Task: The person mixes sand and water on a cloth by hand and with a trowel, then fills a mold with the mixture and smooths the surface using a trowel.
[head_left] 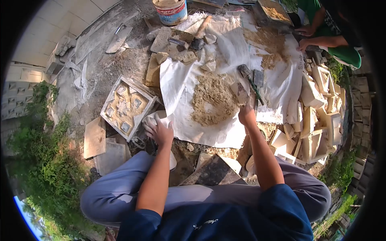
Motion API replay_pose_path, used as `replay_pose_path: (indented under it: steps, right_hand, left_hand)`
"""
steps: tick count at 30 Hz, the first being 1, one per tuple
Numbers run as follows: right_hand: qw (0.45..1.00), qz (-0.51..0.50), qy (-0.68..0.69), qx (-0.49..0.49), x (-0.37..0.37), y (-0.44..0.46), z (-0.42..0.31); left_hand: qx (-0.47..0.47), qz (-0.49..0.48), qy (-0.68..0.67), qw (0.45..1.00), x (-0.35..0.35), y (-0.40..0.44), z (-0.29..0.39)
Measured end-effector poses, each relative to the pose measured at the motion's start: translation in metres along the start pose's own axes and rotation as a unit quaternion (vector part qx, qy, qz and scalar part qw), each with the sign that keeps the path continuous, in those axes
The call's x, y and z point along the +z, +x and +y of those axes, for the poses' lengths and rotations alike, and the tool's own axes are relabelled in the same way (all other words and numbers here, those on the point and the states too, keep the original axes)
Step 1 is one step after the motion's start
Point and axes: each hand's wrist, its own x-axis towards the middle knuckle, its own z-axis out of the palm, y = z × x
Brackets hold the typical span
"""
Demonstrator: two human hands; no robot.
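My right hand (247, 114) is closed around a flat trowel (240, 92), whose handle is hidden in my fist. Its blade points up over the right edge of a heap of damp sandy mix (213, 100), spread on a white woven sheet (177, 88). At the sheet's left edge, my left hand (159, 130) rests with fingers apart against a pale, whitish object (161, 115) that I cannot make out. Just left of this hand lies a square mould (126, 106), tilted, with a sandy star-like pattern and small grey squares inside.
A hammer (198, 42) lies among broken blocks beyond the heap. A green-handled tool (251, 84) is right of the trowel. Pale cast blocks (317, 116) are piled at right. A paint bucket (171, 12) stands at the back. Another person's hands (307, 36) are at upper right.
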Motion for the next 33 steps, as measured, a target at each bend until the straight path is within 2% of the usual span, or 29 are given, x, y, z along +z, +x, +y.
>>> replay_pose_path:
  steps: [1,2,3,4,6,7,10,11,12,14,15,16,18,20,21,22,24,26,27,28,30,33]
  right_hand:
    - [1.000,0.003,0.006,-0.002,-0.011,-0.003,-0.013]
    - [0.996,-0.040,0.058,0.057,-0.023,-0.008,-0.026]
    - [0.984,-0.082,0.109,0.116,-0.034,-0.010,-0.035]
    - [0.984,-0.078,0.113,0.116,-0.040,-0.009,-0.035]
    - [0.960,-0.107,0.216,0.145,-0.048,-0.009,-0.032]
    - [0.952,-0.131,0.232,0.150,-0.049,-0.006,-0.029]
    - [0.946,-0.122,0.262,0.146,-0.056,-0.009,-0.027]
    - [0.949,-0.125,0.256,0.138,-0.055,-0.009,-0.025]
    - [0.948,-0.125,0.259,0.139,-0.055,-0.012,-0.027]
    - [0.924,-0.139,0.312,0.170,-0.057,-0.018,-0.032]
    - [0.903,-0.167,0.337,0.205,-0.046,-0.016,-0.026]
    - [0.907,-0.150,0.341,0.194,-0.043,-0.022,-0.029]
    - [0.927,-0.139,0.296,0.185,-0.025,-0.026,-0.033]
    - [0.934,-0.135,0.291,0.156,0.002,-0.034,-0.035]
    - [0.945,-0.124,0.272,0.135,0.009,-0.043,-0.040]
    - [0.955,-0.112,0.251,0.114,0.009,-0.051,-0.052]
    - [0.946,-0.146,0.268,0.111,-0.011,-0.063,-0.073]
    - [0.955,-0.143,0.237,0.105,-0.013,-0.074,-0.082]
    - [0.966,-0.141,0.213,0.040,-0.007,-0.080,-0.084]
    - [0.972,-0.138,0.187,-0.025,-0.003,-0.083,-0.084]
    - [0.967,-0.238,0.081,-0.035,-0.016,-0.087,-0.093]
    - [0.979,-0.203,0.016,-0.014,-0.009,-0.067,-0.085]
  left_hand:
    - [-0.009,-0.060,0.001,0.998,0.004,0.001,-0.005]
    - [-0.018,-0.121,0.003,0.993,0.008,0.001,-0.010]
    - [0.024,-0.057,0.015,0.998,0.005,0.001,-0.012]
    - [0.029,-0.054,0.014,0.998,0.004,0.004,-0.012]
    - [0.096,0.019,0.003,0.995,-0.005,0.002,-0.014]
    - [0.125,0.057,-0.022,0.990,-0.013,0.003,-0.012]
    - [0.187,0.118,-0.072,0.973,-0.034,0.009,0.002]
    - [0.094,-0.007,-0.144,0.985,-0.040,0.012,0.008]
    - [0.096,-0.007,-0.142,0.985,-0.037,0.016,0.011]
    - [0.030,0.021,-0.208,0.977,-0.025,0.022,0.014]
    - [-0.003,-0.122,-0.201,0.972,-0.061,0.023,0.027]
    - [-0.060,-0.250,-0.118,0.959,-0.078,0.024,0.033]
    - [-0.099,-0.281,-0.187,0.936,-0.050,0.029,0.007]
    - [-0.140,-0.206,-0.186,0.950,-0.054,0.045,0.012]
    - [-0.200,-0.262,-0.280,0.902,-0.094,0.049,0.039]
    - [-0.177,-0.251,-0.345,0.887,-0.094,0.054,0.041]
    - [-0.206,-0.215,-0.442,0.846,-0.066,0.067,0.032]
    - [-0.213,-0.178,-0.414,0.867,-0.056,0.066,0.039]
    - [-0.219,-0.140,-0.385,0.885,-0.053,0.065,0.043]
    - [-0.219,-0.141,-0.386,0.885,-0.053,0.063,0.044]
    - [-0.196,-0.163,-0.372,0.893,-0.049,0.057,0.041]
    - [-0.208,-0.173,-0.364,0.891,-0.039,0.057,0.031]
